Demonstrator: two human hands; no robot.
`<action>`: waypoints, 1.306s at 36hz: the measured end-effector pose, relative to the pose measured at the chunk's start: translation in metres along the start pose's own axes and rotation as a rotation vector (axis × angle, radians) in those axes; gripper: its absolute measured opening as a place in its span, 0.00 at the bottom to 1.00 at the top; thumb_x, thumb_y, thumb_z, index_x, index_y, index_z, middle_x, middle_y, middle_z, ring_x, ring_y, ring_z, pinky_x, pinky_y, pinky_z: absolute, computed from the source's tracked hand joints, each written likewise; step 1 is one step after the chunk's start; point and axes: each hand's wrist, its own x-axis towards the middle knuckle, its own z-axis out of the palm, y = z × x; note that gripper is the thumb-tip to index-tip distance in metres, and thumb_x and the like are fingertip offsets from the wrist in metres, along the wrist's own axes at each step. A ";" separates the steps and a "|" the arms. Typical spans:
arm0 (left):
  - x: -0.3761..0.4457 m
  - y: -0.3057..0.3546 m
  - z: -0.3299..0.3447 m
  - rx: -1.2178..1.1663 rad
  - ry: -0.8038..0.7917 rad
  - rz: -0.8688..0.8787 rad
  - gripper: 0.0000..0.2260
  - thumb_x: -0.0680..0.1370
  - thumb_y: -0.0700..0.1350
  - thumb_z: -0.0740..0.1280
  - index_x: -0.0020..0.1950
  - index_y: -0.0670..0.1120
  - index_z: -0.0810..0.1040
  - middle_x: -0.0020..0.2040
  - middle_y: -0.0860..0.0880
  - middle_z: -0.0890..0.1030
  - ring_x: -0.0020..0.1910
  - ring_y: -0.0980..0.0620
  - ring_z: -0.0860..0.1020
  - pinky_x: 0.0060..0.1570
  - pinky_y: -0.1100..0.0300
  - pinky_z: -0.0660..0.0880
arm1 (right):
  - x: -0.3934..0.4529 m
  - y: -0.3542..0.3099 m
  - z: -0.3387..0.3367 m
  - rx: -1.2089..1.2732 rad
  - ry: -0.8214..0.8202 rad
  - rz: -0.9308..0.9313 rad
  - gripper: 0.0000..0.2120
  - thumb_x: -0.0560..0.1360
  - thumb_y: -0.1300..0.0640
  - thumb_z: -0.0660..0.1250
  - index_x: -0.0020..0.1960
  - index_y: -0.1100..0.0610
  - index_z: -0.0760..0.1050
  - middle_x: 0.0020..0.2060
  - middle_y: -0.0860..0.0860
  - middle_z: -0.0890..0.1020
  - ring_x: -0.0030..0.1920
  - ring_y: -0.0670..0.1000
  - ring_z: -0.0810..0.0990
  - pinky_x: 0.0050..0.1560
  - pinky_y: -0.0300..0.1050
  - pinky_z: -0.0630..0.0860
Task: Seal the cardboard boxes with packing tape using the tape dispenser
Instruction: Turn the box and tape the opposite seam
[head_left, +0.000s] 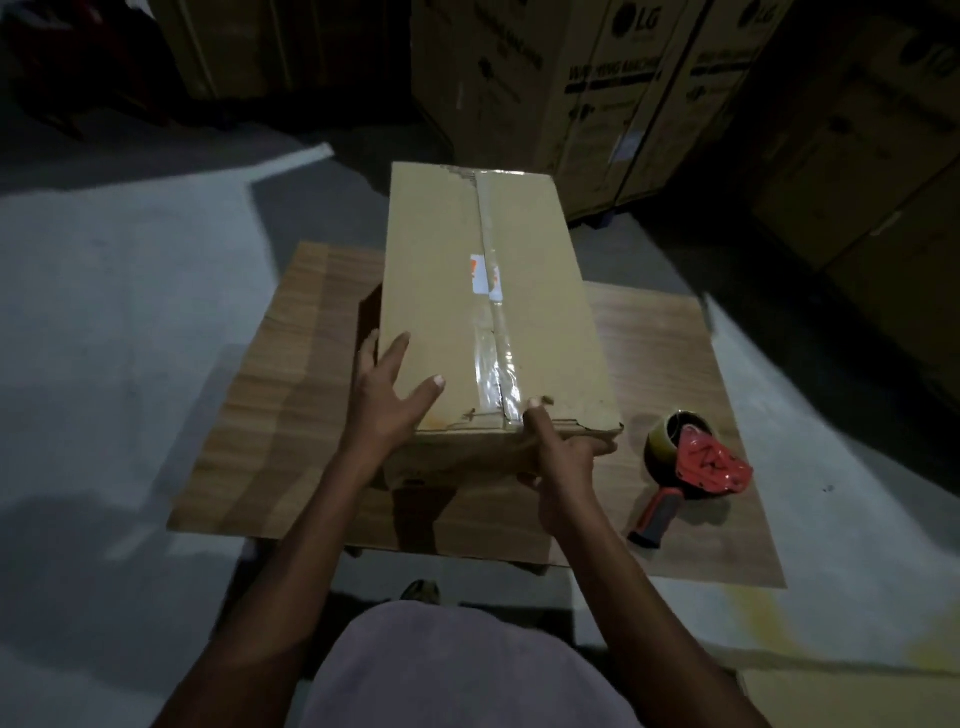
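Cardboard box (483, 312): lies lengthwise on the wooden worktop (291, 415), flaps closed, a strip of clear tape along the centre seam.
Left hand (389, 400): fingers spread and straight, resting on the box's near left corner.
Right hand (558, 457): at the near end face, thumb up at the seam, fingers laid against the cardboard; whether it pinches the tape end cannot be told.
Tape dispenser (691, 467): red, on its side on the worktop, right of the box, apart from both hands.
Step in hand: likely smoothing or checking the tape end.
Next move: probably needs the right hand free to take the dispenser's handle.
Background: large printed cartons (597, 93).
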 end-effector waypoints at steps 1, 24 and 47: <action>-0.007 0.002 0.005 -0.016 0.024 -0.009 0.33 0.77 0.52 0.75 0.79 0.50 0.67 0.82 0.46 0.54 0.80 0.47 0.57 0.75 0.54 0.62 | 0.003 0.001 -0.002 0.009 -0.006 -0.033 0.65 0.74 0.51 0.79 0.81 0.49 0.24 0.82 0.55 0.61 0.78 0.61 0.67 0.73 0.68 0.71; -0.098 0.066 0.093 0.569 0.028 0.388 0.18 0.71 0.54 0.65 0.58 0.50 0.77 0.73 0.48 0.71 0.74 0.45 0.66 0.69 0.45 0.64 | 0.089 -0.073 -0.072 -0.357 -0.458 -0.159 0.45 0.77 0.53 0.75 0.85 0.47 0.52 0.65 0.54 0.81 0.50 0.53 0.82 0.50 0.52 0.80; -0.029 0.081 0.099 0.936 -0.181 0.481 0.33 0.79 0.68 0.53 0.77 0.50 0.64 0.73 0.44 0.68 0.65 0.43 0.68 0.59 0.47 0.65 | 0.096 -0.068 -0.077 -0.378 -0.478 -0.216 0.19 0.82 0.48 0.70 0.70 0.55 0.79 0.63 0.57 0.85 0.64 0.64 0.82 0.65 0.65 0.79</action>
